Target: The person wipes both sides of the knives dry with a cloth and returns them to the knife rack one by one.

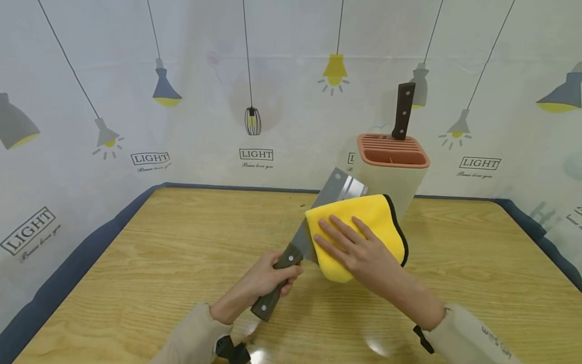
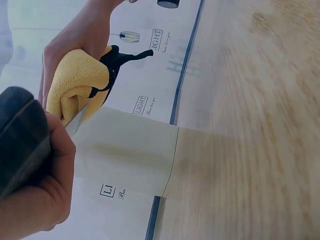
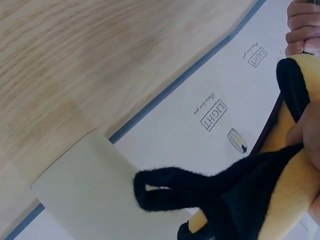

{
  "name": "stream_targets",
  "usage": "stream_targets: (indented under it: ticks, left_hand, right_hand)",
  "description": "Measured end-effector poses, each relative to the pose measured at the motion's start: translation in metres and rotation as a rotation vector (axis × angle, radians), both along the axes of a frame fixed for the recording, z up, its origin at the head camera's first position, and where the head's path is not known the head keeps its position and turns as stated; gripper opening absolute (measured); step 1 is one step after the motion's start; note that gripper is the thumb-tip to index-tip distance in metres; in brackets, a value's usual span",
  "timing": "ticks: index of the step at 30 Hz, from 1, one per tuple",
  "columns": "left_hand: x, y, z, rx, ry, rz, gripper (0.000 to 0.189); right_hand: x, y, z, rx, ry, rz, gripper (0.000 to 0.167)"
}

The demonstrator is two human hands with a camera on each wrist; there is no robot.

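My left hand (image 1: 268, 275) grips the dark handle of a cleaver (image 1: 331, 189), its blade pointing up and away to the right. A folded yellow cloth (image 1: 379, 215) with black edging covers much of the blade. Spread across the cloth's upper face are the fingers of my right hand (image 1: 364, 253). In the right wrist view the thumb presses the cloth (image 3: 295, 187) from the other side, so it is pinched around the blade. The left wrist view shows the cloth (image 2: 80, 70) wrapping both faces of the blade, above the wooden table.
Behind the cloth stands a cream knife block (image 1: 388, 184) with an orange slotted top. One dark-handled knife (image 1: 403, 111) sticks up from it. The wooden table (image 1: 182, 242) meets a lamp-printed backdrop (image 1: 295, 101) along a dark blue edge.
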State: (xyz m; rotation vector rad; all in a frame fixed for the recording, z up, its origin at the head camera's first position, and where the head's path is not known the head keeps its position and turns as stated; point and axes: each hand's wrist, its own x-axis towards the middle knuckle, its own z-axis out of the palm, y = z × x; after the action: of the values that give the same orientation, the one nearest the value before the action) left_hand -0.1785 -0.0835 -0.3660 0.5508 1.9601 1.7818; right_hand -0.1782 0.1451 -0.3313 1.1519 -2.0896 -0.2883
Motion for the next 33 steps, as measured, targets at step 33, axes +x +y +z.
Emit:
stream_targets:
  ticks: [33]
  left_hand:
    - [-0.001, -0.001, 0.001, 0.023, -0.049, 0.021, 0.015]
  right_hand:
    - [0.01, 0.006, -0.005, 0.117, -0.034, 0.175, 0.054]
